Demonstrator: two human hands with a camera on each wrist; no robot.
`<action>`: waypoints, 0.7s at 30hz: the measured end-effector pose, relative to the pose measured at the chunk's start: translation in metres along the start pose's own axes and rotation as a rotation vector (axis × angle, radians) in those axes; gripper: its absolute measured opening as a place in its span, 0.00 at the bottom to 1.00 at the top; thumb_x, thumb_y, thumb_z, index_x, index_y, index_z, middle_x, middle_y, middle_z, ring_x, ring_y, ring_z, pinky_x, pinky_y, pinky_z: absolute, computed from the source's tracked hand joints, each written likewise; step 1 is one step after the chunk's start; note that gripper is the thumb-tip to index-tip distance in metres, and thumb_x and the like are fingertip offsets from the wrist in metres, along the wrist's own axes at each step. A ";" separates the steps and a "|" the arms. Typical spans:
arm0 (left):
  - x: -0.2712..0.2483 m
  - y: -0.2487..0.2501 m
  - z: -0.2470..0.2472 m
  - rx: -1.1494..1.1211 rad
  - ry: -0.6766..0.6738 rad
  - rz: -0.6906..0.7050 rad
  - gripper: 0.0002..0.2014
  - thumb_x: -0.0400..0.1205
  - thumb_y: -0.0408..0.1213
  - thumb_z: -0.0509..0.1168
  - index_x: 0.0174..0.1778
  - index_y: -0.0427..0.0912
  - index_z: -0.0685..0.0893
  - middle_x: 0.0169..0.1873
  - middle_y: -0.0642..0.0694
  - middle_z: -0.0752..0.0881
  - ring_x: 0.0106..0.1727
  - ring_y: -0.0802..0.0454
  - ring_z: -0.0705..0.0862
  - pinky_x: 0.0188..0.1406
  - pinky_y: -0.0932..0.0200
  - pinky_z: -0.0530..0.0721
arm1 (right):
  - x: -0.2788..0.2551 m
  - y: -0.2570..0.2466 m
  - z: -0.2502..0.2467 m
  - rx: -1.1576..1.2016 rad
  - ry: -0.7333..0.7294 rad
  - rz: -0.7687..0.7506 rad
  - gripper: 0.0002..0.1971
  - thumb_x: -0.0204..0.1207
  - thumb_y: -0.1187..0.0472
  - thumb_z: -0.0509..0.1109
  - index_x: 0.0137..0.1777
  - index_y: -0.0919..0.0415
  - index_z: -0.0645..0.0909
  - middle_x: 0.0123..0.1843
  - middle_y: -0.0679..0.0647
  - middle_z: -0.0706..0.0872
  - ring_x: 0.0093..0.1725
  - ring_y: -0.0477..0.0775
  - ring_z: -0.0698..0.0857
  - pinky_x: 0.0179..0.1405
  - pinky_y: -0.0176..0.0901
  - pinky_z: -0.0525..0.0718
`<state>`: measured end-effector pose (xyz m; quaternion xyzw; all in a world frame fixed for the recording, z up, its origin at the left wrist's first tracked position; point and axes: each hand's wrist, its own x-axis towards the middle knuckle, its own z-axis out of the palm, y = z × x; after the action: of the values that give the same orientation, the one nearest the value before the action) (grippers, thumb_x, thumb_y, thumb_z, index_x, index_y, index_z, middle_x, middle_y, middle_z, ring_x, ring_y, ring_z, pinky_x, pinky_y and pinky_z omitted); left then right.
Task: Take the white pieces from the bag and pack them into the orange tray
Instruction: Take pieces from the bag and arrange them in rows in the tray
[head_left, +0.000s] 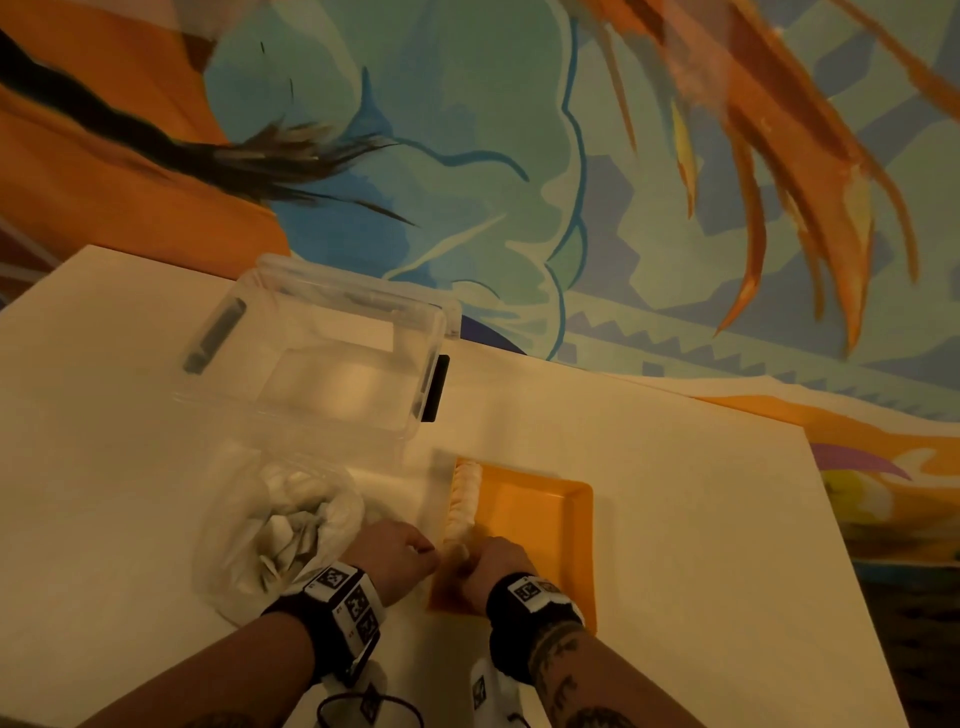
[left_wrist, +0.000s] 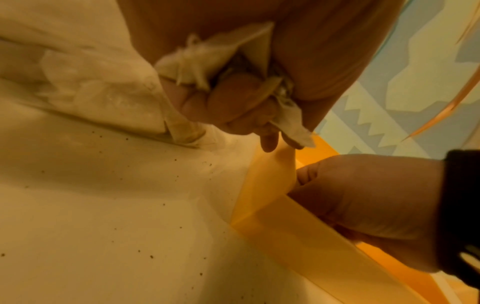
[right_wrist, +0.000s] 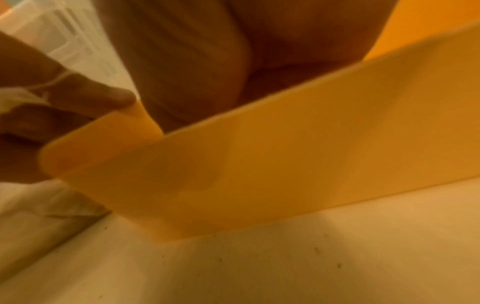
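Observation:
The orange tray (head_left: 540, 525) lies on the table, with a row of white pieces (head_left: 464, 501) standing along its left wall. To its left, a clear bag (head_left: 280, 525) holds several more white pieces. My left hand (head_left: 400, 551) hovers between bag and tray, and its curled fingers (left_wrist: 233, 107) grip a bunch of white pieces (left_wrist: 207, 59). My right hand (head_left: 496, 564) is over the tray's near-left corner (left_wrist: 272, 222), fingers curled round the white piece (head_left: 459, 555) at the row's near end. In the right wrist view the tray wall (right_wrist: 259, 154) hides those fingertips.
A clear plastic container (head_left: 322, 353) with black latches stands on the table behind the bag. The pale table (head_left: 675, 519) ends just right of the tray, with a colourful patterned floor (head_left: 519, 156) beyond it. A black cable loop (head_left: 363, 712) lies near my forearms.

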<state>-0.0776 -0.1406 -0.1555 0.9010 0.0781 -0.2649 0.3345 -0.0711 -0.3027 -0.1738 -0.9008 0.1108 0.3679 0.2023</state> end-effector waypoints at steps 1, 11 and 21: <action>0.001 0.000 0.000 -0.002 -0.004 0.003 0.14 0.77 0.52 0.71 0.53 0.49 0.92 0.53 0.50 0.90 0.50 0.57 0.85 0.54 0.61 0.82 | 0.001 -0.003 0.001 -0.015 0.009 0.008 0.14 0.77 0.50 0.67 0.57 0.55 0.83 0.59 0.57 0.87 0.55 0.61 0.87 0.44 0.45 0.83; 0.003 -0.001 -0.002 -0.015 -0.017 0.018 0.10 0.77 0.50 0.72 0.49 0.51 0.92 0.43 0.56 0.85 0.49 0.57 0.85 0.55 0.61 0.83 | 0.010 -0.012 -0.006 -0.063 0.069 0.025 0.10 0.79 0.57 0.66 0.57 0.59 0.81 0.61 0.60 0.86 0.58 0.64 0.85 0.52 0.48 0.86; -0.002 0.026 -0.014 -0.515 0.074 -0.139 0.13 0.86 0.43 0.55 0.47 0.45 0.84 0.40 0.39 0.85 0.30 0.44 0.80 0.26 0.60 0.74 | -0.026 -0.002 -0.038 0.324 0.149 -0.233 0.10 0.79 0.44 0.67 0.47 0.48 0.81 0.49 0.50 0.89 0.48 0.54 0.87 0.49 0.49 0.86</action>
<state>-0.0653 -0.1518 -0.1309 0.7877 0.2170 -0.2255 0.5307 -0.0651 -0.3167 -0.1303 -0.8880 0.0785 0.2516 0.3769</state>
